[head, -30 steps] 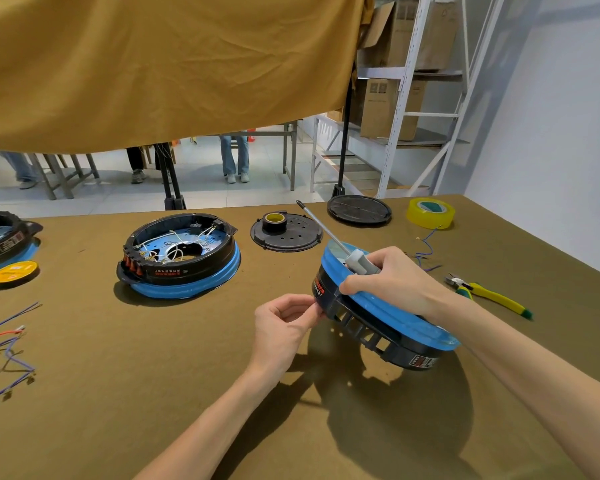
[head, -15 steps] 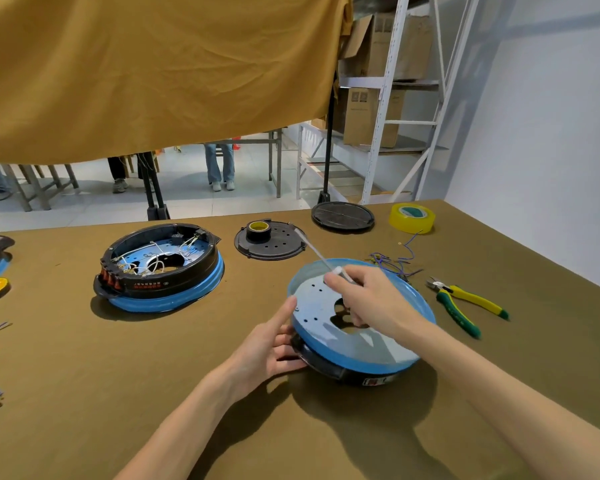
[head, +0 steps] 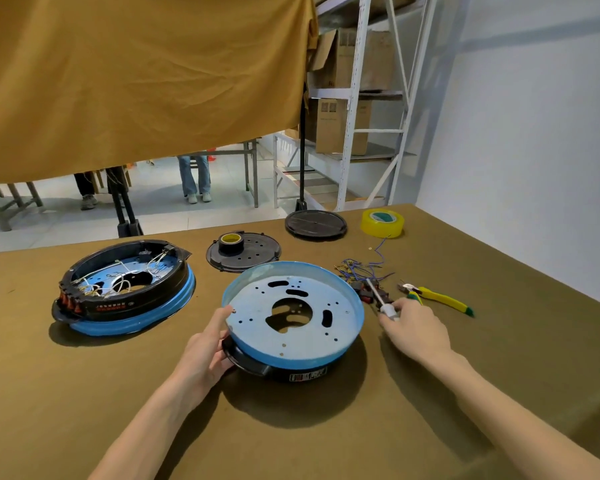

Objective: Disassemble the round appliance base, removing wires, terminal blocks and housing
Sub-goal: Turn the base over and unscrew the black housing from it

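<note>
The round appliance base [head: 293, 320] is lying near the middle of the olive-covered desk [head: 84, 403], blue metal plate facing up with its holes and central cutout showing, the black housing ring beneath it and a label facing the person. The left hand [head: 207, 351] is gripping the base at its left edge, thumb lying up along the blue rim and the fingers curling under the black ring. The right hand [head: 414, 327] is resting just right of the base, apart from it, its fingers curling around the white handle of a screwdriver [head: 378, 297] whose thin shaft is pointing up and away toward a pile of removed wires and terminal blocks [head: 362, 275] lying on the desk. Beside that hand, yellow-and-green pliers [head: 437, 299] are lying flat. A second base [head: 125, 285], still wired inside, with red parts at its left side, is sitting well to the left. Farther back, a black perforated cover [head: 253, 258] is carrying a small roll of tape [head: 231, 242], a black round disc [head: 316, 225] is lying near the far edge, and a yellow tape roll [head: 382, 222] is standing to its right.
</note>
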{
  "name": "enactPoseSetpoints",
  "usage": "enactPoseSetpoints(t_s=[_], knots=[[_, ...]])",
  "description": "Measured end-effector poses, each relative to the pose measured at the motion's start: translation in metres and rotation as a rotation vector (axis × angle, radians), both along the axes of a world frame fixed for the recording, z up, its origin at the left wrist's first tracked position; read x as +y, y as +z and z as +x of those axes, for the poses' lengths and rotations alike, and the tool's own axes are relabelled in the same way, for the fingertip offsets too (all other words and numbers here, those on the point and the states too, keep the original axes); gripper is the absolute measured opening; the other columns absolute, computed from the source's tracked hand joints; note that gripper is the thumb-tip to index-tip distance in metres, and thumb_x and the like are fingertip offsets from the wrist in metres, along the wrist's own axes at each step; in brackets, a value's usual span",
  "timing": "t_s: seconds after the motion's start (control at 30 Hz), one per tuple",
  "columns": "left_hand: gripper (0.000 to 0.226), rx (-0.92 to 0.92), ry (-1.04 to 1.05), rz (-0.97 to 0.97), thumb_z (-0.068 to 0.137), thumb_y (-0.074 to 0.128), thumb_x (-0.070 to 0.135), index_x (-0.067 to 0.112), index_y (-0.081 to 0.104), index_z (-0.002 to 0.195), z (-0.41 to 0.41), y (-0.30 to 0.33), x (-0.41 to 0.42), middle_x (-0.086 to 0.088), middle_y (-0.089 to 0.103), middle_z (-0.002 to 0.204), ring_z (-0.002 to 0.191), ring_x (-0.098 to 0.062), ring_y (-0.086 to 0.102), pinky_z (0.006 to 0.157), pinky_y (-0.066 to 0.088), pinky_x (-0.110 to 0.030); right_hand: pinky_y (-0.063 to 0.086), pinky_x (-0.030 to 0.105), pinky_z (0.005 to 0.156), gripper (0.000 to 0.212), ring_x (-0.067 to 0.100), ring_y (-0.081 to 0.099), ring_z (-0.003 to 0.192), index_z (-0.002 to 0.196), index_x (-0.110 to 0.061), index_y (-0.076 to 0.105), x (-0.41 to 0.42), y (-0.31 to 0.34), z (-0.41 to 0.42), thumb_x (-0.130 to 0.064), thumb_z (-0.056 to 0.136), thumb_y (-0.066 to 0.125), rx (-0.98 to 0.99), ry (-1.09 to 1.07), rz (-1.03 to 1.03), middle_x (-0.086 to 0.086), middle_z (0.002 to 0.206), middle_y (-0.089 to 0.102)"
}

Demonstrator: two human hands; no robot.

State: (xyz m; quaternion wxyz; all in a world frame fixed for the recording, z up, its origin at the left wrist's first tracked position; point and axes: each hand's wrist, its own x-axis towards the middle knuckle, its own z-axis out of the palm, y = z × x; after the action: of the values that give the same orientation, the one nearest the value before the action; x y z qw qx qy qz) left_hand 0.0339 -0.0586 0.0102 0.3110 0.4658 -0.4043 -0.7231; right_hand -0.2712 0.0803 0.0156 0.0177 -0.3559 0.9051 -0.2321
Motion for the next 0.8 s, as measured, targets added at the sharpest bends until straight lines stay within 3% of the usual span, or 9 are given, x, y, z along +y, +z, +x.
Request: enactPoseSetpoints(t_s=[0.13,0.3,0.4,0.5,0.57,0.63,0.7,0.8], knots=[[0.065,-0.005,-0.001,-0.001,0.096,0.063,0.051,0.001,0.055,0.137,-0.001,-0.004,-0.003,-0.017,0.065,0.133,0.123,-0.031,0.062,0.093,0.055,-0.038,0.045,0.031,0.062,0.026,0.022,0.066,0.089,0.111,-0.031,0.066,-0.005,-0.017,0.001,-0.047,0.090,0.062,0.077,0.051,0.054,-0.006,0.089,0.063],[0.066,0.001,-0.018,-0.002,0.093,0.065,0.054,0.004,0.054,0.134,-0.001,-0.009,-0.007,-0.015,0.063,0.137,0.125,-0.031,0.061,0.103,0.053,-0.042,0.051,0.032,0.072,0.031,0.019,0.064,0.098,0.113,-0.025,0.068,-0.011,-0.010,-0.001,-0.048,0.093,0.061,0.107,0.074,-0.049,-0.001,0.110,0.067],[0.066,0.021,-0.041,0.006,0.082,0.073,0.057,0.009,0.052,0.122,0.000,-0.009,-0.009,-0.014,0.065,0.132,0.117,-0.029,0.065,0.093,0.057,-0.041,0.047,0.030,0.070,0.013,0.016,0.060,0.088,0.102,-0.020,0.070,-0.014,0.014,0.011,-0.027,0.096,0.062,0.085,0.123,-0.345,0.000,0.100,0.068],[0.064,0.069,-0.069,0.037,0.066,0.083,0.053,0.012,0.057,0.106,0.002,-0.007,-0.010,-0.014,0.072,0.121,0.106,-0.027,0.073,0.075,0.064,-0.036,0.048,0.024,0.069,0.009,0.010,0.061,0.078,0.095,-0.018,0.071,-0.023,0.045,0.048,-0.014,0.095,0.063,0.103,0.325,-0.550,-0.004,0.087,0.067],[0.065,0.093,-0.078,0.040,0.063,0.087,0.051,0.012,0.059,0.106,0.005,-0.008,-0.010,-0.015,0.075,0.120,0.104,-0.027,0.076,0.077,0.065,-0.037,0.047,0.020,0.068,0.009,0.004,0.060,0.074,0.094,-0.017,0.073,-0.034,0.058,0.079,-0.015,0.094,0.064,0.110,0.531,-0.508,-0.007,0.084,0.066],[0.067,0.111,-0.092,0.027,0.065,0.087,0.052,0.012,0.061,0.112,0.007,-0.009,-0.010,-0.014,0.074,0.123,0.108,-0.027,0.075,0.087,0.063,-0.040,0.050,0.025,0.068,0.011,0.006,0.060,0.074,0.095,-0.018,0.076,-0.050,0.060,0.107,-0.022,0.094,0.065,0.033,0.700,-0.361,-0.008,0.082,0.067],[0.070,0.118,-0.117,0.006,0.067,0.087,0.054,0.012,0.063,0.117,0.007,-0.011,-0.010,-0.012,0.074,0.124,0.110,-0.026,0.074,0.091,0.061,-0.040,0.049,0.028,0.064,0.018,0.007,0.058,0.072,0.099,-0.019,0.077,-0.069,0.054,0.129,-0.033,0.094,0.066,-0.014,0.764,-0.235,-0.011,0.079,0.065],[0.058,0.083,-0.129,-0.021,0.071,0.082,0.060,0.020,0.064,0.109,0.005,-0.012,-0.008,-0.009,0.070,0.131,0.116,-0.025,0.070,0.097,0.059,-0.040,0.043,0.022,0.063,0.031,0.006,0.058,0.076,0.109,-0.020,0.076,-0.094,0.041,0.147,-0.044,0.094,0.065,-0.010,0.742,-0.173,-0.011,0.084,0.064]])
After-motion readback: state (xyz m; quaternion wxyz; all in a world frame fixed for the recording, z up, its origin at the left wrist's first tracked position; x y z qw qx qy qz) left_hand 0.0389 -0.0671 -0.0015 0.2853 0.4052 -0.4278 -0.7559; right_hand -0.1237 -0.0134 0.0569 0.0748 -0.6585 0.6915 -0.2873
